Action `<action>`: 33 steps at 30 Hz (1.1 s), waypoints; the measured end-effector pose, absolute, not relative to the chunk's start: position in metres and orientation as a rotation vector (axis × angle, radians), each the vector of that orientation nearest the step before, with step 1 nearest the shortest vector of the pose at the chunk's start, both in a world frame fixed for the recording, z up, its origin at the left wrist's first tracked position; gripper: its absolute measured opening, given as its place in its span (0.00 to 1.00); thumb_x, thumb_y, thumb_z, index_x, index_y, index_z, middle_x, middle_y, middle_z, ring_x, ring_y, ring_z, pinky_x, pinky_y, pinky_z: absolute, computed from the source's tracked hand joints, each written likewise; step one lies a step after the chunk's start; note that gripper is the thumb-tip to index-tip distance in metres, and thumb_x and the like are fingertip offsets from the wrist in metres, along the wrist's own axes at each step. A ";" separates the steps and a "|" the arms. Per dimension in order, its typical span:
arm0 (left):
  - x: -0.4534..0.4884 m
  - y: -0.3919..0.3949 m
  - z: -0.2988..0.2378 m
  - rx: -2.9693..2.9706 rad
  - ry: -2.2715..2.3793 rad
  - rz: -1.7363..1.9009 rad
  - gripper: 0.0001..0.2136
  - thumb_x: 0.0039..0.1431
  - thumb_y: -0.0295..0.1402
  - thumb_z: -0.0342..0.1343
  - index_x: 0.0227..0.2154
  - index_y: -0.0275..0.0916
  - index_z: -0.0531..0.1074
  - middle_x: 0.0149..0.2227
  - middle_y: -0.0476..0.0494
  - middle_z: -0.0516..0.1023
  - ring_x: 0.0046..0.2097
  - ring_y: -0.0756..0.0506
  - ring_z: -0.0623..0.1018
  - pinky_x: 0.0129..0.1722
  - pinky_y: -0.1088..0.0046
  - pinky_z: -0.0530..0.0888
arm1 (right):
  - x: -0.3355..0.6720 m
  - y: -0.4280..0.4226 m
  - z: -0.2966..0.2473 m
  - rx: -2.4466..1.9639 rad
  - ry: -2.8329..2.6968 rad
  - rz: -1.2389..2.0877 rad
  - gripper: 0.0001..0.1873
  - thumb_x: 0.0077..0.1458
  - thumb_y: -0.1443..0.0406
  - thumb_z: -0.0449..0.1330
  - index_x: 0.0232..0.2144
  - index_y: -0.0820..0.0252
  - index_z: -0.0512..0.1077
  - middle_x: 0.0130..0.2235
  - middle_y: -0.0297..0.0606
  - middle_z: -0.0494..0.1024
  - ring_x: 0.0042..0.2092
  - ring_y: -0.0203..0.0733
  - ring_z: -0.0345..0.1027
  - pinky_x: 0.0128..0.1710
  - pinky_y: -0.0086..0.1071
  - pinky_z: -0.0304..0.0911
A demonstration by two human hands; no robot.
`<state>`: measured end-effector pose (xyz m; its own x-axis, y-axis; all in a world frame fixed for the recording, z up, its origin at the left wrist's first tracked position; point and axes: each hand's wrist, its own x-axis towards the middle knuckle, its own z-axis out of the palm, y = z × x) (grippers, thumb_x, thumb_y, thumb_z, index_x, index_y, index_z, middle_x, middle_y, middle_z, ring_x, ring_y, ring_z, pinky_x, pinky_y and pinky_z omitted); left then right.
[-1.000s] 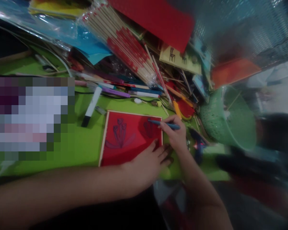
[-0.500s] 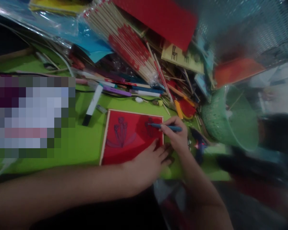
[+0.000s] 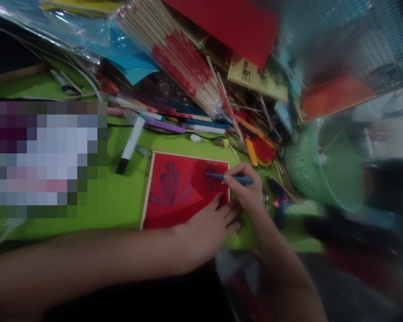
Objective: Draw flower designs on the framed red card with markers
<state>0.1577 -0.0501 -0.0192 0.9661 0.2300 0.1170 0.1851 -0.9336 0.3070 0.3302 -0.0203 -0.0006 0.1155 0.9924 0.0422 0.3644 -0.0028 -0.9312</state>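
Note:
A red board (image 3: 188, 156) edged with thin pale wooden strips lies flat on the green tabletop. At its left is a dark line drawing of tulip-like flowers (image 3: 169, 181), with curved purple leaves. My right hand (image 3: 248, 190) is closed around a blue pen (image 3: 243, 180), whose tip points left onto a second dark flower drawing (image 3: 210, 172) by the board's upper right corner. My left hand (image 3: 211, 226) lies flat across the board's lower right, fingers spread past its right edge. It holds nothing, and the lower part of the board is hidden under it and the forearm.
A white marker with a black cap (image 3: 130, 145) lies left of the board. Behind are pens, a bundle of red-tipped sticks (image 3: 177, 58) and a yellow card with chair drawings (image 3: 255, 78). A green basket (image 3: 302, 165) and a glue-gun-like tool (image 3: 280, 201) are at right.
Both hands hold nearly the same pose on the board, and the pen tip stays by the right-hand flower. The whole view has shifted very slightly.

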 end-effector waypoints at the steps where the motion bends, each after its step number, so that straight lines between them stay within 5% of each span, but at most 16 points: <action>1: 0.158 -0.050 -0.019 2.822 0.307 0.223 0.28 0.64 0.40 0.63 0.66 0.43 0.71 0.71 0.37 0.68 0.70 0.32 0.67 0.70 0.43 0.61 | 0.330 -0.020 -0.001 -1.511 -1.397 0.910 0.09 0.56 0.59 0.72 0.32 0.54 0.77 0.29 0.31 0.79 0.30 0.37 0.72 0.31 0.31 0.65; 33: 0.157 -0.049 -0.017 2.830 0.305 0.201 0.27 0.65 0.39 0.61 0.67 0.43 0.70 0.72 0.35 0.67 0.71 0.33 0.67 0.68 0.44 0.64 | 0.328 -0.020 0.001 -1.564 -1.369 0.851 0.12 0.56 0.55 0.71 0.31 0.54 0.75 0.29 0.31 0.78 0.30 0.38 0.72 0.32 0.32 0.67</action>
<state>0.1566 -0.0488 -0.0167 0.9679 0.2276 0.1062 0.1877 -0.9365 0.2963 0.3279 -0.0197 0.0011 0.1633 0.9855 0.0469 0.3940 -0.0216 -0.9189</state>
